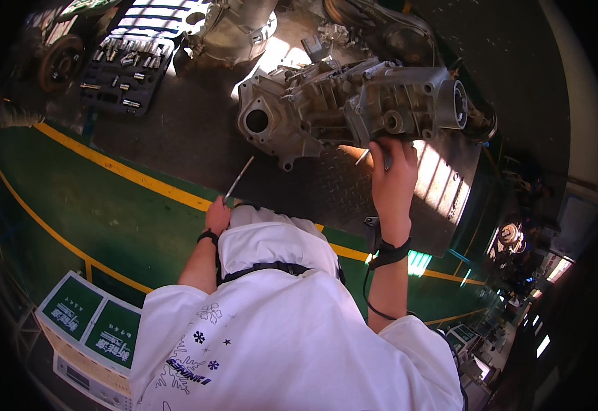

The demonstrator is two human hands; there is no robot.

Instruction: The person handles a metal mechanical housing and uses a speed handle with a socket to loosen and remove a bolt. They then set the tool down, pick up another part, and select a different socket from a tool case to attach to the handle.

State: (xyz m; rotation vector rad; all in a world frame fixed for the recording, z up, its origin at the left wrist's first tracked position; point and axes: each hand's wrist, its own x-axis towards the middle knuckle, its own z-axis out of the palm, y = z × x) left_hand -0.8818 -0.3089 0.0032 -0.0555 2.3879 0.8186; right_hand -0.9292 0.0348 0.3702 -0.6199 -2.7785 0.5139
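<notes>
My left hand (218, 216) is closed around one end of a long, thin metal rod (240, 177), which slants up and right over the workbench edge. The rod's free tip stops short of the grey cast-metal gearbox housing (333, 109), which lies on its side on the bench. My right hand (396, 178) is at the housing's lower right side, with fingers curled beneath a round boss (393, 122). A short, pale metal rod (362, 157) juts out to the left beside the right thumb. My fingers hide the rest of it.
The dark workbench (182, 130) has a socket set case (121, 75) at far left. Another metal housing (234, 31) stands behind. A dark, belted unit (401, 34) sits at the back. Yellow lines mark the green floor (107, 212). A white boxy device (86, 335) stands at lower left.
</notes>
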